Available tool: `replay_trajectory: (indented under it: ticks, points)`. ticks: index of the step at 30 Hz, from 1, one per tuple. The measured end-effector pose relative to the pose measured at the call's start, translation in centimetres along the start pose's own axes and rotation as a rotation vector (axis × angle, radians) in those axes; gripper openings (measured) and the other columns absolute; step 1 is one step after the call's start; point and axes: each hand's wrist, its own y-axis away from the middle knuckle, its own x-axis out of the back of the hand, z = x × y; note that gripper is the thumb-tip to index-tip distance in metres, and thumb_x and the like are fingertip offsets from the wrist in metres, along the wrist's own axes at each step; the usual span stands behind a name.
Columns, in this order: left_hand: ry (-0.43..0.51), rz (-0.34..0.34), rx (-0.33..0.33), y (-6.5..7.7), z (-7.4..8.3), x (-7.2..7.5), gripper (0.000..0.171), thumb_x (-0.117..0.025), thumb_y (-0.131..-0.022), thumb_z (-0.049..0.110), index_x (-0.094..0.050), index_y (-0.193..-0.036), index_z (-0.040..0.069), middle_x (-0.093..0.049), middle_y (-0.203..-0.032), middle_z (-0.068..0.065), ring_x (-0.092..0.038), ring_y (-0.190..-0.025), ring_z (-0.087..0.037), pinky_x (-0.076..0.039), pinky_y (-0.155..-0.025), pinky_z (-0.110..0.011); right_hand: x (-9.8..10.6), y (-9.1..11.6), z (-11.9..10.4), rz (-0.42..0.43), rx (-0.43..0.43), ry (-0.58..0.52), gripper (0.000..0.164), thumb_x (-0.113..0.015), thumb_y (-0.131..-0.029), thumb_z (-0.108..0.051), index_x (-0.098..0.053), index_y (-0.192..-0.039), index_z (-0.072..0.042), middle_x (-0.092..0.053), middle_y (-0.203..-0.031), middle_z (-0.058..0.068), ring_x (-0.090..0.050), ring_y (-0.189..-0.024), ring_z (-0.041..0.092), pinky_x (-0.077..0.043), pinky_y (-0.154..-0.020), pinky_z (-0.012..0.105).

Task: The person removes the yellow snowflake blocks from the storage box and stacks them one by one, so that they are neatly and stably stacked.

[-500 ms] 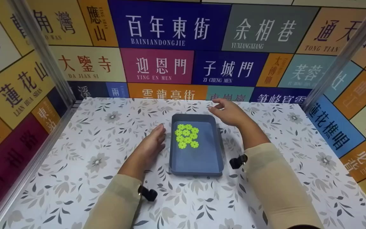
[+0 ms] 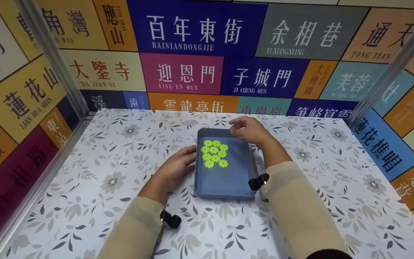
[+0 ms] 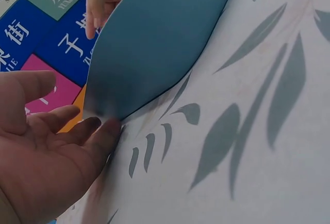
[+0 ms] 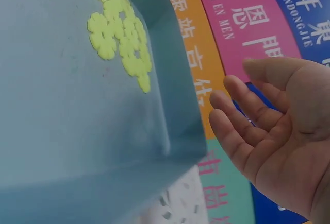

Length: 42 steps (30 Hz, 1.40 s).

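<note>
A blue-grey rectangular tray [image 2: 225, 184] lies on the table, holding a cluster of flat yellow-green flower-shaped pieces [image 2: 214, 150] toward its far left part. My left hand [image 2: 174, 167] is beside the tray's left wall, and in the left wrist view its loosely bent fingertips [image 3: 109, 131] come up to the wall's lower edge; contact is hard to tell. Over the far right corner of the tray is my right hand [image 2: 252, 131]. In the right wrist view its fingers [image 4: 229, 131] are relaxed, apart from the tray wall [image 4: 183, 80], with nothing in them.
A floral-patterned cloth [image 2: 113, 183] covers the table. Panels with coloured street-name signs [image 2: 182, 73] stand at the back and both sides, joined by clear corner posts [image 2: 68, 82]. A small black device [image 2: 171, 219] sits on each sleeve cuff.
My left hand has moved right, up to the tray's left wall. My right hand has come left and slightly down, over the tray's far right corner. The camera view has shifted slightly.
</note>
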Motion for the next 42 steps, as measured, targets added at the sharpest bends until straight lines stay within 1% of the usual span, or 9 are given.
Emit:
replay_trajectory:
  ticks: [2, 7, 10, 13, 15, 20, 27, 34, 42]
  points:
    - [-0.027, -0.008, -0.008, 0.0, -0.1, -0.1, 0.060, -0.058, -0.109, 0.020, -0.040, -0.165, 0.010, -0.039, -0.174, -0.008, -0.033, -0.164, -0.027, -0.029, -0.136, -0.046, -0.3, -0.4, 0.3, -0.010, -0.019, -0.022, 0.036, -0.070, -0.102, -0.015, -0.068, -0.138, -0.013, -0.072, -0.132, 0.015, -0.070, -0.117, 0.029, -0.058, -0.108, 0.053]
    - [-0.068, -0.010, -0.012, 0.0, -0.2, -0.3, 0.063, -0.059, -0.106, 0.008, -0.040, -0.165, 0.011, -0.039, -0.173, -0.009, -0.037, -0.162, -0.028, -0.034, -0.133, -0.048, -1.2, -1.4, 0.9, -0.031, -0.048, -0.061, 0.041, -0.070, -0.099, -0.006, -0.066, -0.139, -0.008, -0.072, -0.135, 0.017, -0.071, -0.118, 0.027, -0.058, -0.111, 0.050]
    - [-0.096, -0.016, -0.009, 0.0, -0.3, -0.3, 0.068, -0.060, -0.102, 0.001, -0.040, -0.165, 0.014, -0.041, -0.172, -0.009, -0.041, -0.159, -0.028, -0.038, -0.131, -0.048, -1.7, -1.8, 1.5, -0.031, -0.056, -0.073, 0.043, -0.070, -0.096, -0.003, -0.066, -0.139, -0.007, -0.073, -0.134, 0.016, -0.070, -0.117, 0.026, -0.058, -0.107, 0.043]
    - [-0.109, -0.023, -0.016, 0.0, -0.5, -0.5, 0.073, -0.061, -0.100, -0.002, -0.037, -0.167, 0.015, -0.043, -0.171, -0.010, -0.044, -0.157, -0.029, -0.041, -0.128, -0.047, -2.1, -2.2, 2.1, -0.043, -0.062, -0.067, 0.044, -0.071, -0.095, -0.002, -0.066, -0.139, -0.007, -0.073, -0.133, 0.015, -0.070, -0.117, 0.024, -0.058, -0.101, 0.036]
    - [-0.112, -0.025, -0.020, 0.0, -0.6, -0.5, 0.076, -0.062, -0.099, -0.003, -0.035, -0.167, 0.014, -0.044, -0.170, -0.012, -0.044, -0.157, -0.030, -0.041, -0.128, -0.047, -2.3, -2.4, 2.4, -0.053, -0.068, -0.068, 0.044, -0.073, -0.095, -0.003, -0.067, -0.138, -0.007, -0.073, -0.132, 0.015, -0.069, -0.117, 0.024, -0.059, -0.099, 0.035]
    - [-0.129, -0.020, -0.021, -0.2, -0.6, -0.3, 0.076, -0.065, -0.097, -0.002, -0.037, -0.167, 0.014, -0.048, -0.167, -0.011, -0.047, -0.155, -0.028, -0.041, -0.128, -0.047, -2.4, -2.6, 2.8, -0.091, -0.072, -0.046, 0.042, -0.073, -0.097, -0.006, -0.066, -0.138, -0.010, -0.071, -0.133, 0.014, -0.067, -0.119, 0.026, -0.058, -0.104, 0.041]
    - [-0.141, -0.004, -0.003, -0.4, -0.6, -0.2, 0.074, -0.064, -0.098, -0.002, -0.041, -0.165, 0.018, -0.046, -0.169, -0.008, -0.046, -0.156, -0.028, -0.041, -0.129, -0.046, -2.3, -2.7, 3.4, -0.134, -0.062, 0.067, 0.041, -0.072, -0.097, -0.007, -0.066, -0.137, -0.011, -0.071, -0.136, 0.012, -0.066, -0.123, 0.029, -0.057, -0.105, 0.046]
    - [-0.137, -0.018, -0.004, -0.3, -0.5, 0.1, 0.075, -0.062, -0.098, -0.005, -0.040, -0.166, 0.017, -0.042, -0.172, -0.006, -0.042, -0.158, -0.028, -0.039, -0.130, -0.046, -2.5, -2.8, 3.5, -0.161, -0.055, 0.106, 0.046, -0.075, -0.093, -0.001, -0.067, -0.137, -0.011, -0.070, -0.135, 0.010, -0.065, -0.126, 0.029, -0.057, -0.109, 0.046]
    - [-0.129, -0.021, -0.001, -0.3, -0.6, 0.4, 0.074, -0.061, -0.097, -0.005, -0.041, -0.165, 0.018, -0.040, -0.173, -0.004, -0.041, -0.159, -0.027, -0.039, -0.131, -0.045, -3.2, -2.9, 3.6, -0.177, 0.004, 0.198, 0.045, -0.077, -0.090, 0.000, -0.069, -0.134, -0.010, -0.071, -0.133, 0.011, -0.064, -0.122, 0.029, -0.055, -0.109, 0.047]
